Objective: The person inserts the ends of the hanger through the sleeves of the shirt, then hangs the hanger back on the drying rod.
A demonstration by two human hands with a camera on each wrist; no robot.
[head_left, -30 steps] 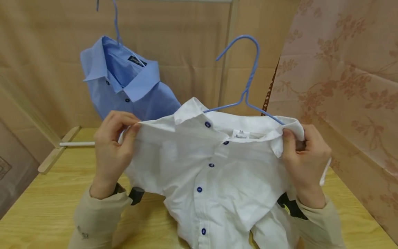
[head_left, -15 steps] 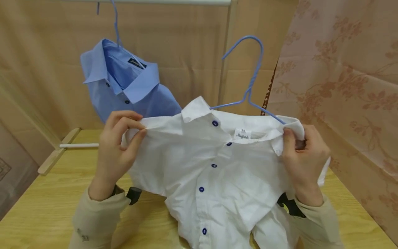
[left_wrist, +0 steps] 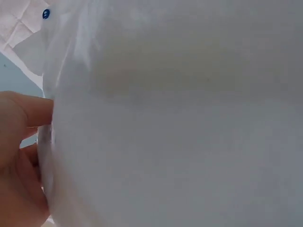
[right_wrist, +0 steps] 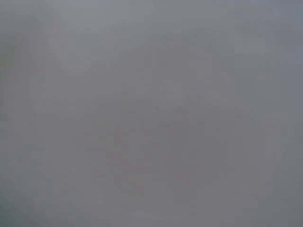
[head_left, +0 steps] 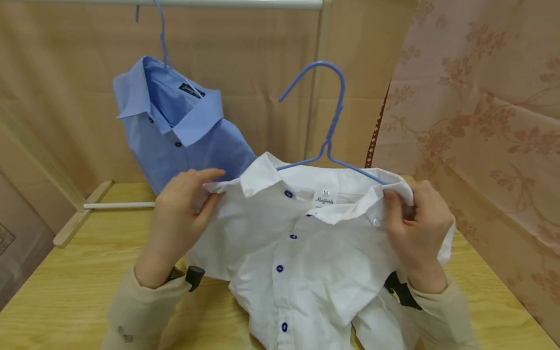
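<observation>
In the head view a white button-up shirt point(head_left: 249, 233) with dark blue buttons is held up, collar at the top. A blue wire hanger point(head_left: 337, 119) sits inside its neck, hook standing above the collar and arms running into the shoulders. My left hand point(head_left: 179, 223) has thumb and fingers on either side of the shoulder at the left. At the other shoulder my right hand point(head_left: 417, 228) pinches the cloth beside the collar, thumb in front. The left wrist view shows my left thumb point(left_wrist: 40, 111) at the shirt's edge; blurred pale cloth point(right_wrist: 156, 113) fills the right wrist view.
Behind, at the left, a light blue shirt point(head_left: 205, 146) hangs on another blue hanger point(head_left: 163, 36). A white rail point(head_left: 245, 4) crosses the top. The rack's wooden foot point(head_left: 83, 214) and white lower bar point(head_left: 118, 205) stand on the wooden table point(head_left: 57, 287); a floral curtain point(head_left: 494, 121) borders the right.
My left hand has slid inward along the shoulder toward the collar, its finger and thumb parting. The white shirt, hanger and right hand have shifted left and slightly down.
</observation>
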